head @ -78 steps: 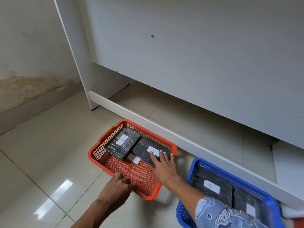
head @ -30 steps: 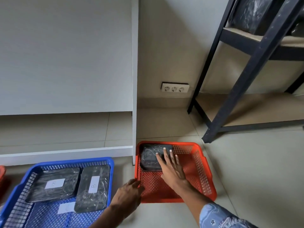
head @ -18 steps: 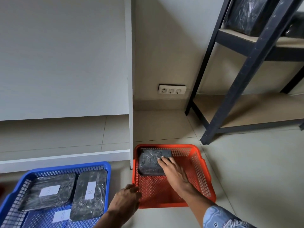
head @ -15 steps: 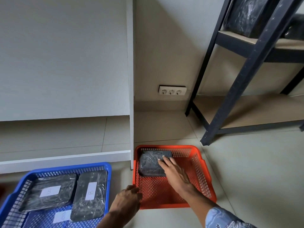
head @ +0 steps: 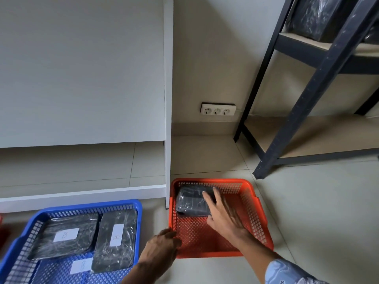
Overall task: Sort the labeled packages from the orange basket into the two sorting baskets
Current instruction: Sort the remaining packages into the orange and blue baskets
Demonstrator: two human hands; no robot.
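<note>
Spread fingers [head: 209, 198] of a person's right hand [head: 224, 219] lie over the near right edge of a black wrapped package [head: 191, 202] in an orange basket [head: 258, 220]; the hand is open and flat rather than closed around the package, and motion blur leaves it unclear whether the fingertips press on the film. The package sits in the far left corner of the basket, with no label showing. A patterned pale-blue sleeve [head: 291, 273] covers the forearm. The left hand [head: 162, 245] rests loosely curled with its fingertips against the basket's near left rim; whether it grips the rim cannot be told.

To the left, just apart from the orange one, a blue basket [head: 123, 202] holds two black wrapped packages [head: 63, 235], each with a white label marked B, and a loose white label [head: 81, 266] on its mesh floor. Both baskets stand on a pale glossy tiled floor [head: 317, 212]. Behind them rises a white cabinet panel [head: 82, 68] with a low white rail, open underneath. On the beige wall to its right is a triple white power socket [head: 217, 110]. A dark metal shelving rack [head: 303, 95] stands at right, with more black-wrapped bundles [head: 315, 15] on an upper shelf.
</note>
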